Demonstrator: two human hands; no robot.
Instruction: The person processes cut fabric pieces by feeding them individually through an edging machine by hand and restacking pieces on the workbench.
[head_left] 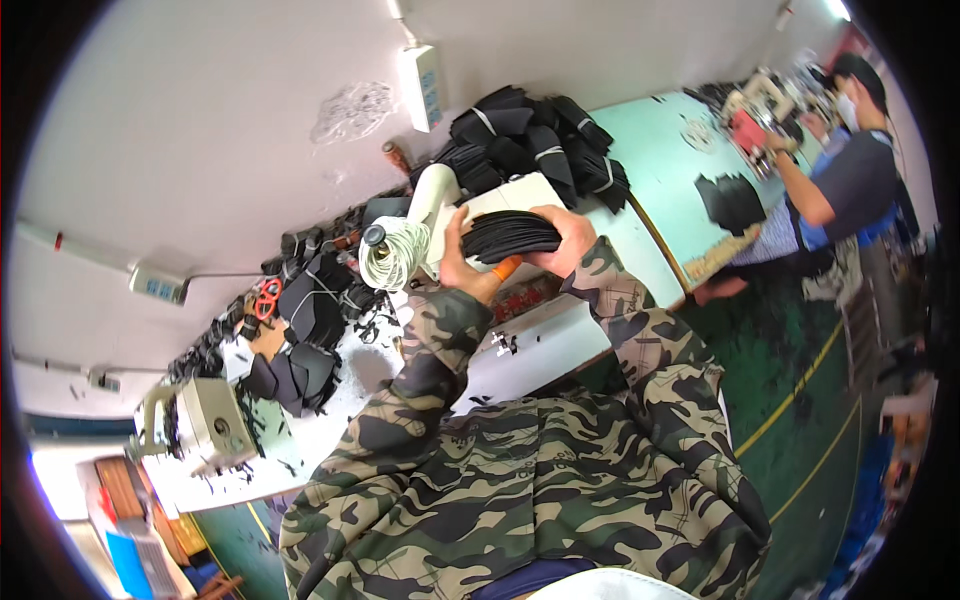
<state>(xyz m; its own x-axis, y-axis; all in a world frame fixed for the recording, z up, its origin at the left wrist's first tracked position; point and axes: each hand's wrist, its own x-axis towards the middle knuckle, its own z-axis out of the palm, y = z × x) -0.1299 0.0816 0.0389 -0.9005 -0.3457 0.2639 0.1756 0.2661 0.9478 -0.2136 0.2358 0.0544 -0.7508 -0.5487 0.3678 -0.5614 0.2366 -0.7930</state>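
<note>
Both my hands grip a thick stack of thin black pieces [510, 236], its layered edges bowed into a curve. My left hand [466, 262] presses on its left end, with an orange finger cover [507, 267] on one digit. Closed round the right end is my right hand [568, 242]. The stack is held above a white table, in front of a cream-coloured block-shaped surface [530, 192]. Just left of my left hand is a coil of white cord [393, 256] with a dark round cap on top. The material of the pieces cannot be made out.
Bundles of black pieces tied with white string [540, 145] are heaped behind my hands. More black pieces [310, 300], red-handled scissors [268, 298] and a cream machine [205, 425] lie to the left. At the right, a co-worker [850, 175] works at a pale green table [650, 150].
</note>
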